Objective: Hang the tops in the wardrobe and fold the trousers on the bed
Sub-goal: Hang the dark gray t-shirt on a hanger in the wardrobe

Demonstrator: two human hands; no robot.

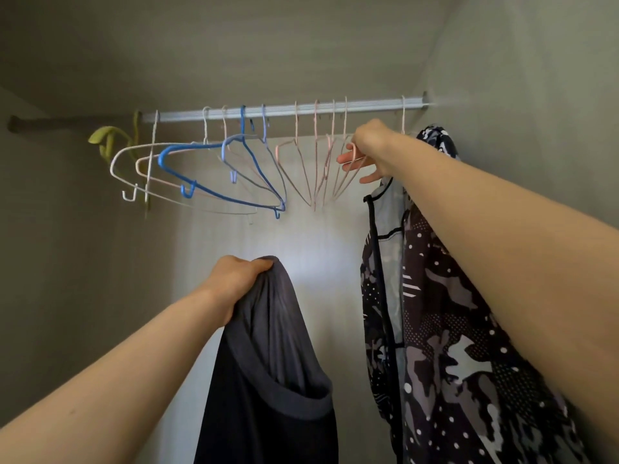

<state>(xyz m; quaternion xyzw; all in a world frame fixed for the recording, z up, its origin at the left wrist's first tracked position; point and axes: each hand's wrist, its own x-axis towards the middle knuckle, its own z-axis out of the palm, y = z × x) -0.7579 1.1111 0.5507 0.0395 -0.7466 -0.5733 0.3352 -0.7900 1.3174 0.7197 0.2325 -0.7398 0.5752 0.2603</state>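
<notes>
I look up into a wardrobe with a silver rail (368,106) across the top. My left hand (234,283) grips a dark grey top (268,363) by its upper edge, and the top hangs down below the rail. My right hand (366,152) is raised to the rail's right part, its fingers closed around the rightmost of the empty pink hangers (348,165). A patterned black, grey and white jacket (435,313) hangs at the far right, partly behind my right forearm.
Several empty hangers hang along the rail: white ones (134,165) and blue ones (207,172) at the left, pink ones (301,169) in the middle. A yellow-green strap (107,142) dangles at the rail's left end. Grey wardrobe walls close both sides.
</notes>
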